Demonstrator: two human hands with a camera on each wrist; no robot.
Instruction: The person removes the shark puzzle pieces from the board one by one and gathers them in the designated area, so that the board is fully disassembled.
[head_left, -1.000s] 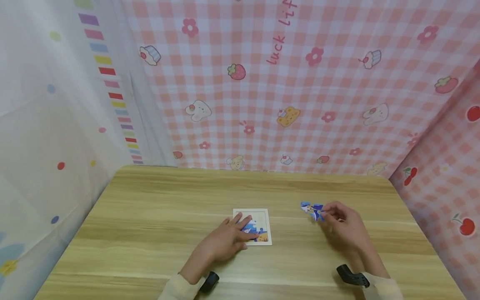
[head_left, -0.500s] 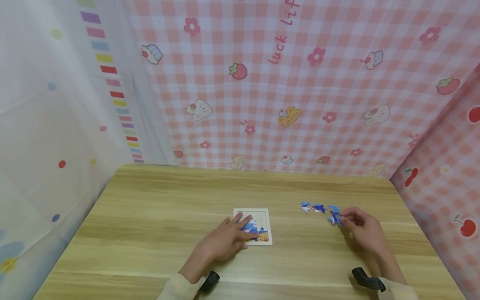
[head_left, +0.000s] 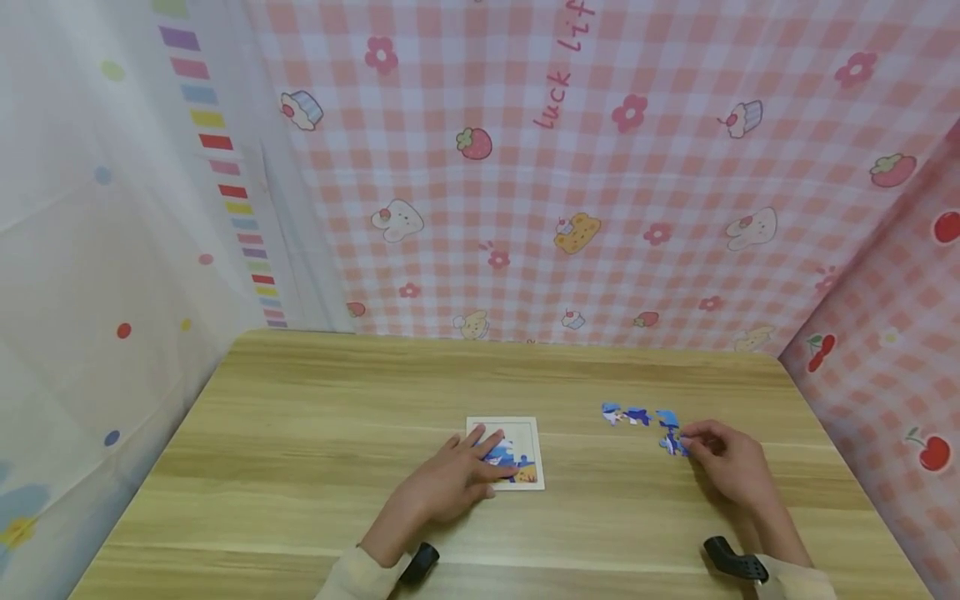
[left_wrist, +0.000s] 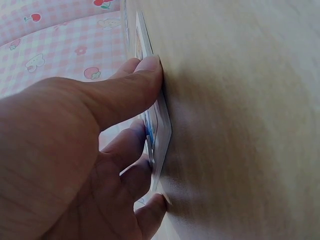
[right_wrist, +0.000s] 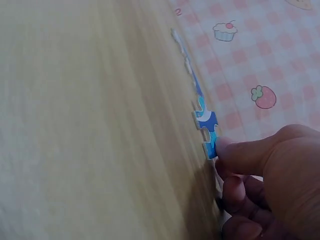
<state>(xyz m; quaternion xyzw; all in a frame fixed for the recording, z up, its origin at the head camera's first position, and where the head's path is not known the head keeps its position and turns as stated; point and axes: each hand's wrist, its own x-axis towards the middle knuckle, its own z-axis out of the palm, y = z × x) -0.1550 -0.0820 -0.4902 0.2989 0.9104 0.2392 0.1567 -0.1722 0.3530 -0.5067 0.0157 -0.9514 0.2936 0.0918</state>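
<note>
A small square jigsaw board with a white rim lies at the table's middle, partly filled with blue and yellow pieces. My left hand rests on its left part with spread fingers and hides some of the picture. In the left wrist view, the thumb touches the board's edge. Farther right, my right hand pinches a blue-and-white puzzle piece between thumb and fingers, low over the table. The right wrist view shows this puzzle piece at the thumb's tip.
Just behind the right hand, several loose puzzle pieces lie in a row, among them a light blue piece, a dark blue piece and a blue-white piece. A pink checked cloth hangs along the wooden table's back edge.
My right hand has moved right, and the pieces it was at now lie farther apart. Over the last half second the pinched piece came slightly nearer. The left hand stayed on the board.
</note>
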